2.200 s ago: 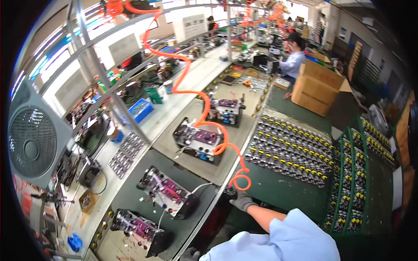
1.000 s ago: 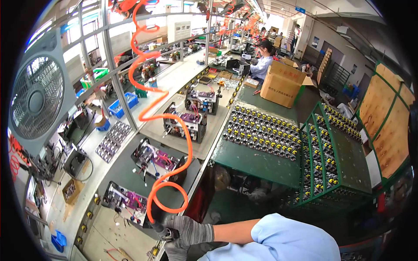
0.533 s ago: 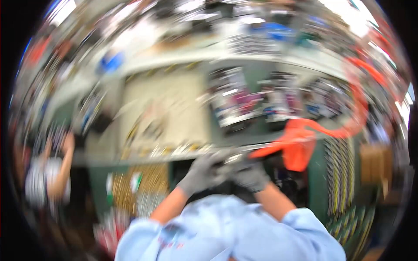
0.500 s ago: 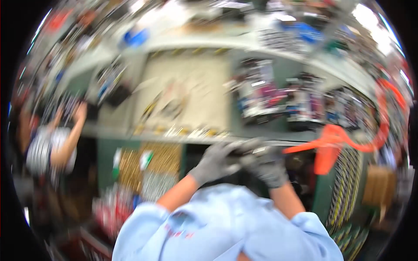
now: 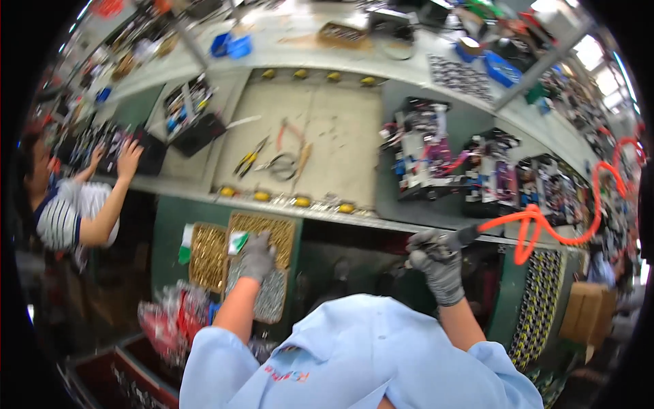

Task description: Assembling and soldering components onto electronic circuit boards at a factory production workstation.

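**Gloved hands at the screw trays and the air tool**

The landmark here is the beige mat [image 5: 320,136] lying flat on the long worktop [image 5: 409,198], with pliers and cutters [image 5: 272,160] scattered over its near half and a row of yellow knobs along its near edge.

Below that near edge, under the worktop's lip, sit trays of small screws [image 5: 208,255], some brass-coloured and some silvery. The left hand [image 5: 257,258], in a grey glove, reaches down onto these trays, just below the mat's left corner. Its fingers are curled down into the screws; whether the grip has closed on any cannot be told. A small green and white tag [image 5: 238,242] lies touching the hand's left side.

To the lower right of the mat, the right hand [image 5: 439,266], also in a grey glove, is wrapped tight round the handle of a dark air tool [image 5: 453,242]. The grip is fully closed on it. An orange coiled hose [image 5: 565,218] runs from the tool away to the right, well clear of the mat.

Right of the mat stand several circuit assemblies [image 5: 422,153] with coloured wires. Left of it lies a black tray [image 5: 194,123] of parts, and further left a co-worker in a striped shirt [image 5: 61,211] reaches up to the worktop.
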Demonstrator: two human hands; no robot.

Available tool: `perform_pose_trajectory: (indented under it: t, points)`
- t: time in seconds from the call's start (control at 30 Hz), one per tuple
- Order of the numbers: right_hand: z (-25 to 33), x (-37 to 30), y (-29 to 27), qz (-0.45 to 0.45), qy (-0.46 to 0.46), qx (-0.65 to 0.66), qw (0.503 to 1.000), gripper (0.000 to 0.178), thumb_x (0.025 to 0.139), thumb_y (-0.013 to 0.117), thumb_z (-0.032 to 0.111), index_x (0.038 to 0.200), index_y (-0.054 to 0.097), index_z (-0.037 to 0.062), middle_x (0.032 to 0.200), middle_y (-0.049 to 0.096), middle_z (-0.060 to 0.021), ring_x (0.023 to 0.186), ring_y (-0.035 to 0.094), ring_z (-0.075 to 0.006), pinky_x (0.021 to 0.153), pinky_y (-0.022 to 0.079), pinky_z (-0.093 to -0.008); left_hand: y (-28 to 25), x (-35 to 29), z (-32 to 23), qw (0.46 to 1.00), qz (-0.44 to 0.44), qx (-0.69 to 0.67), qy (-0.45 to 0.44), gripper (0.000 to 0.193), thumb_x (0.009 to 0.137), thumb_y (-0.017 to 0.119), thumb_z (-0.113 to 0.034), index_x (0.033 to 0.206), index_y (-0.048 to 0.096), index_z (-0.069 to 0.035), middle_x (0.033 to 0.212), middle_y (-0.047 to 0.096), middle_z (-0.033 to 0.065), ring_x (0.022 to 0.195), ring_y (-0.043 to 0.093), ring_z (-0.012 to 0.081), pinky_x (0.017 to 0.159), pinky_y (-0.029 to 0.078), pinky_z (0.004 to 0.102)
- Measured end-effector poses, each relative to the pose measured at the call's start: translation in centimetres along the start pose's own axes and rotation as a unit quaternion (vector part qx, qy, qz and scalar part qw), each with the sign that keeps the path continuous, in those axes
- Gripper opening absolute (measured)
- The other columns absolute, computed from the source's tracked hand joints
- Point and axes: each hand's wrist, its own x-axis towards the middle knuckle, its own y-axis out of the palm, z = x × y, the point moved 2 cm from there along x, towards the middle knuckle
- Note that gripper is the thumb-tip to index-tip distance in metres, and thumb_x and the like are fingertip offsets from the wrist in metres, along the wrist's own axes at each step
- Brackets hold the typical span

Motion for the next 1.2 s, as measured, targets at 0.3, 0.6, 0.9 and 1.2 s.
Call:
perform_pose_trajectory:
  t: [0.3, 0.6, 0.9, 1.2]
  points:
    - [-0.3, -2.5, -2.5, -0.046, 0.004, 0.021, 0.999, 0.023, 0.080, 0.066, -0.009, 0.098, 0.065, 0.0053, 0.093, 0.066, -0.0034, 0.074, 0.060, -0.0094, 0.063, 0.051, -0.0245, 3.3, 2.1, 4.1, 0.997, 0.039, 0.060, 0.026, 0.030, 0.078, 0.071, -0.023, 0.103, 0.065, -0.009, 0.103, 0.063, 0.0172, 0.102, 0.059, 0.0356, 0.090, 0.048, 0.0451]
    - [0.6, -2.4, -2.5, -0.099, -0.004, 0.068, 0.993, 0.010, 0.084, 0.067, 0.000, 0.092, 0.065, 0.0053, 0.081, 0.064, -0.0014, 0.070, 0.062, -0.0120, 0.058, 0.053, -0.0268, -2.0, 2.2, -0.6, 0.994, 0.079, 0.052, -0.047, 0.049, 0.088, 0.064, -0.033, 0.131, 0.059, -0.010, 0.126, 0.061, 0.0180, 0.119, 0.056, 0.0357, 0.107, 0.040, 0.0431]
    - [-2.0, -2.6, -1.2, -0.050, -0.029, 0.030, 0.998, 0.027, 0.083, 0.068, -0.001, 0.107, 0.057, 0.0051, 0.094, 0.062, -0.0116, 0.062, 0.059, -0.0164, 0.057, 0.053, -0.0318, -7.7, -6.1, 3.5, 0.982, -0.013, -0.148, -0.115, 0.033, 0.087, 0.067, -0.031, 0.104, 0.068, -0.003, 0.097, 0.069, 0.0199, 0.096, 0.067, 0.0351, 0.087, 0.052, 0.0440]
    - [-0.8, -1.3, 0.3, -0.024, 0.019, 0.010, 0.999, 0.031, 0.079, 0.069, -0.001, 0.106, 0.057, 0.0054, 0.095, 0.063, -0.0109, 0.063, 0.062, -0.0168, 0.055, 0.055, -0.0301, -3.9, -12.0, 7.0, 0.969, -0.107, -0.068, -0.214, 0.044, 0.083, 0.073, -0.025, 0.119, 0.062, -0.003, 0.118, 0.062, 0.0198, 0.113, 0.059, 0.0360, 0.099, 0.046, 0.0430]
